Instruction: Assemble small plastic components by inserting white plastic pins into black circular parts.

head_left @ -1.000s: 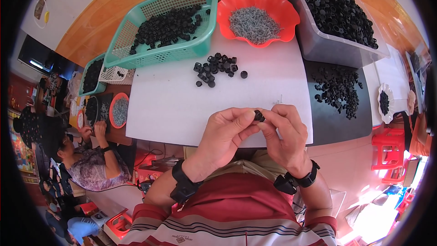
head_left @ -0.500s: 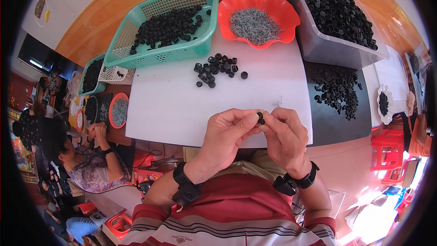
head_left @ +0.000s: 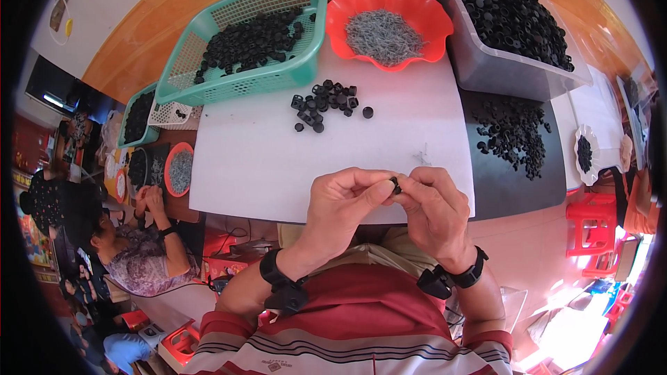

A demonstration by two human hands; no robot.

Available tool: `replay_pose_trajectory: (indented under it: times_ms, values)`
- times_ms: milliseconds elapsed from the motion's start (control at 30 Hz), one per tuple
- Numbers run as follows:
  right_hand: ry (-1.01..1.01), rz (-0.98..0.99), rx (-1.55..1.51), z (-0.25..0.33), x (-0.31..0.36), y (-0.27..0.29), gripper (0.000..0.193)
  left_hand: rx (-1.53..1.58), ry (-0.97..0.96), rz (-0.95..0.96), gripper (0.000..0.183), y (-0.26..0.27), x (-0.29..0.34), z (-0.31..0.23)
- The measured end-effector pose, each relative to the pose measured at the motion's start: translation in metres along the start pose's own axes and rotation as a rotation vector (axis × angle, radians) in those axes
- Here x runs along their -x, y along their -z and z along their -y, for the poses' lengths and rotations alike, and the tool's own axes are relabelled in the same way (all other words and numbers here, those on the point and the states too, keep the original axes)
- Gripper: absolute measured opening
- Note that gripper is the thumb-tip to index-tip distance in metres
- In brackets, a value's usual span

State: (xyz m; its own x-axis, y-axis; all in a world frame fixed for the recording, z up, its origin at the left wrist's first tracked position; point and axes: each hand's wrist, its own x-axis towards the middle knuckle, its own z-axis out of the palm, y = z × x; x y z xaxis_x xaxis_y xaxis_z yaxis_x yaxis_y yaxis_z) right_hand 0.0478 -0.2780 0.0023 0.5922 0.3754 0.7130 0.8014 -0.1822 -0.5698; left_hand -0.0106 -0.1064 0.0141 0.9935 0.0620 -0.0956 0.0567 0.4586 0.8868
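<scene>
Between the fingertips of both hands sits a small black plastic part [head_left: 395,185], mostly covered by the fingers. My left hand [head_left: 345,205] pinches it from the left with thumb and forefinger. From the other side, my right hand [head_left: 435,213] grips the same part with its thumb and fingers. Both hands are over the near edge of the white work surface [head_left: 250,167]. Just beyond them lie a few thin metal screws [head_left: 422,157]. Farther off is a loose pile of black plastic parts [head_left: 325,103].
At the back stand a green basket [head_left: 240,87] of black parts, a red scalloped bowl [head_left: 333,28] of screws and a grey bin [head_left: 500,76] full of black pieces. Small black pieces [head_left: 517,135] cover a dark mat on the right. A co-worker [head_left: 142,250] sits at the left.
The part between my fingertips has tilted slightly, with both hands still on it. The view has shifted a little, so the table items appear slightly farther left.
</scene>
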Motion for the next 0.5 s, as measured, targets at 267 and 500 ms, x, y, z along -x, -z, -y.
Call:
replay_pose_trajectory:
  times_ms: [267, 500]
  values:
    - [0.016, 0.022, 0.016, -0.0004, 0.0002, 0.0025, 0.045, -0.001, -0.029, 0.004, 0.018, -0.0014, 0.0002, 0.0031]
    - [0.019, 0.015, 0.02, -0.0018, 0.003, 0.0014, 0.041, 0.046, -0.054, -0.008, 0.017, -0.0076, 0.0021, 0.0048]
